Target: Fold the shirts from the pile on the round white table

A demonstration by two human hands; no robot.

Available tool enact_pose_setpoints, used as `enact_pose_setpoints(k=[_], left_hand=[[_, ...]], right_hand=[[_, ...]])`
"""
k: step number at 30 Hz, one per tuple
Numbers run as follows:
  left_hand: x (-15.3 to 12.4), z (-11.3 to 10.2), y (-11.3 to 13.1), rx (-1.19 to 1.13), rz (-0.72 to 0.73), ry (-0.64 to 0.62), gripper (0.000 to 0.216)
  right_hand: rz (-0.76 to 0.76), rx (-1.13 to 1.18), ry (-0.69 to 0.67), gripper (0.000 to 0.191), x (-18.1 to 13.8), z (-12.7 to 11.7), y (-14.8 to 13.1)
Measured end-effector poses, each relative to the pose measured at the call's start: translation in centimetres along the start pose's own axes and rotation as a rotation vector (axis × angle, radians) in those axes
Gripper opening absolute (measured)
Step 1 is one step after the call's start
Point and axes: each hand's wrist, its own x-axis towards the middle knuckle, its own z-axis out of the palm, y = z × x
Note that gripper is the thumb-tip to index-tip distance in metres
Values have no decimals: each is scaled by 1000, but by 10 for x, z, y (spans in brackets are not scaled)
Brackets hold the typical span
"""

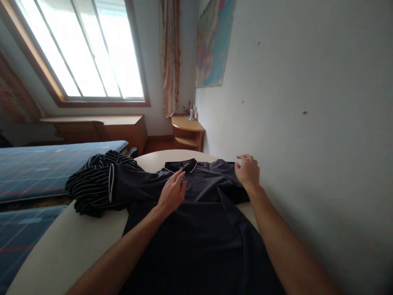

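Dark shirt (pixel 196 233) lies under loose, extended left fingers (pixel 177 177), its sleeve (pixel 227 169) by right fingers (pixel 245 158), grip unclear.

A wood-framed window (pixel 92 53) is being flanked by patterned curtains (pixel 171 57). The white wall (pixel 291 73) is being partly covered by a wall map (pixel 214 47). Small white items (pixel 191 114) are being held by a corner shelf unit (pixel 186 123), and a wooden cabinet (pixel 123 119) is being partly hidden by a blue plaid mattress (pixel 46 166).

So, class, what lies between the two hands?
The polo lies there, creased, filling the stretch between left hand and right hand, as the head view shows.
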Motion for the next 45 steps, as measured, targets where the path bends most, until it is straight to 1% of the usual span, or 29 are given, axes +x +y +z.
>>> enact_pose_setpoints(k=[2,4,5,6,7,9,10,11,12,15,18,22,24,26,29,32,33,35,37,38,40,41,43,44,45], left_hand=[[-24,-11,0,17,23,68,40],[-50,-20,-1,45,33,109,40],[-62,-25,-3,55,43,109,40],[-74,-29,-5,66,58,100,42],[-85,-33,-8,78,81,77,45],[-104,-39,-17,107,118,0,53],[-111,-42,-22,123,125,-39,57],[-117,-45,-28,140,122,-71,61],[-122,-47,-34,156,112,-98,63],[-130,-52,-51,199,90,-146,69],[-132,-57,-63,223,92,-175,72],[-129,-64,-72,218,108,-241,74],[-130,-67,-75,219,120,-257,75],[-132,-68,-79,233,128,-245,74],[-133,-67,-79,252,137,-213,73],[-125,-65,-63,230,156,-168,67],[-120,-64,-53,209,173,-155,63],[-110,-63,-25,142,247,-151,53],[-103,-61,11,38,385,-220,44],[-100,-59,31,-18,473,-281,41],[-99,-50,69,-130,688,-409,39],[-100,-43,86,-165,789,-449,39],[-106,-26,113,-160,1002,-449,42],[-110,-16,123,-119,1077,-401,38],[-113,-6,131,-58,1113,-355,37]], right_hand=[[-176,71,19,33,-17,-10,-20],[-424,150,-44,32,-43,-17,-42],[-562,192,-88,31,-58,-19,-52],[-693,235,-136,31,-74,-19,-60],[-793,279,-181,30,-89,-19,-66],[-953,356,-282,30,-119,-15,-73],[-993,389,-320,32,-131,-13,-74],[-1011,419,-345,34,-141,-11,-74],[-997,441,-361,36,-150,-10,-74],[-892,473,-403,43,-168,-12,-72],[-826,468,-472,45,-182,-20,-73],[-766,438,-549,43,-201,-26,-78],[-733,428,-572,44,-208,-26,-80],[-708,421,-592,47,-210,-25,-80],[-718,440,-633,51,-203,-26,-79],[-781,514,-641,51,-185,-26,-76],[-802,539,-632,49,-176,-25,-74],[-841,567,-611,44,-158,-20,-68],[-891,555,-602,37,-140,-12,-60],[-920,540,-597,35,-132,-7,-56],[-983,503,-594,33,-118,2,-46],[-1014,484,-591,32,-112,5,-42],[-1071,442,-582,33,-104,10,-34],[-1097,421,-576,33,-100,11,-30],[-1123,398,-570,34,-98,12,-27]])
